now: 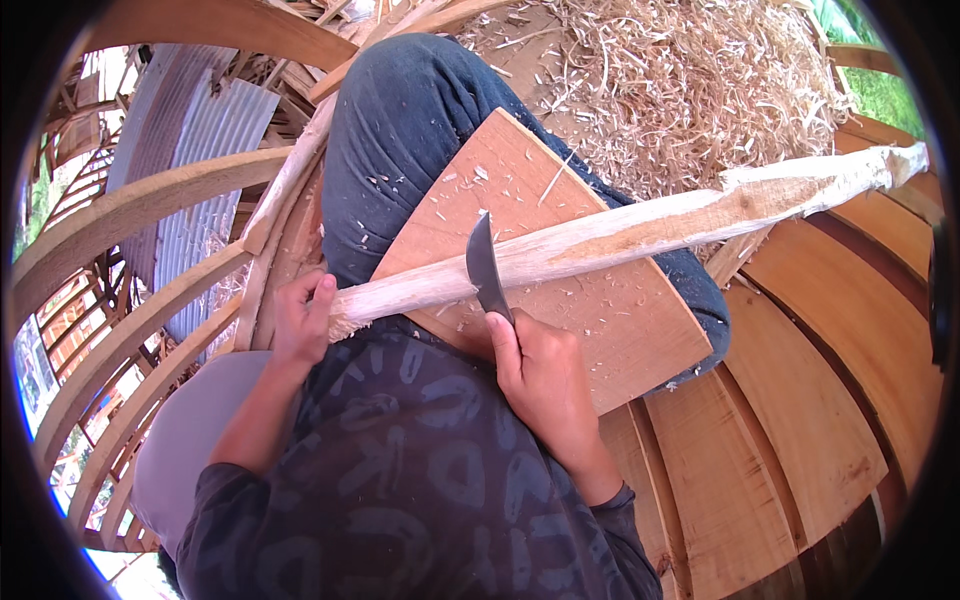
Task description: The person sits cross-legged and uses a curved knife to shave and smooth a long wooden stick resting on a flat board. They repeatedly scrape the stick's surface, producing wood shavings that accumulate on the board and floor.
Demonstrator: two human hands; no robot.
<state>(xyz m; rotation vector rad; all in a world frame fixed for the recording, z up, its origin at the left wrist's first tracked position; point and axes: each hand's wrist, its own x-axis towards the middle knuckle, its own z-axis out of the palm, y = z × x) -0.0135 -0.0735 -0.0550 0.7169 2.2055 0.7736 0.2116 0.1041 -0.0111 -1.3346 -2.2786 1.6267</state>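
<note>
The pale pole (600,240) lies slantwise across the wooden board (630,335) over the person's jeans (390,140), its far end reaching out to the upper right, and here is the dark curved knife (486,268) crossing it. This looks like shaving work, and doing it well should call for a shallow blade angle, light even strokes along the grain, and the pole pressed firmly down so it cannot roll. Strokes are best sent away from the steadying hand. Now to the fingers: the left hand (303,320) is curled about the pole's near end, well apart from the blade. The right hand (545,372) is wrapped round the knife's handle, thumb stretched toward the blade, and the pole runs just beyond that thumb. Whether the edge bites or merely rests on the wood is hard to tell from above.
</note>
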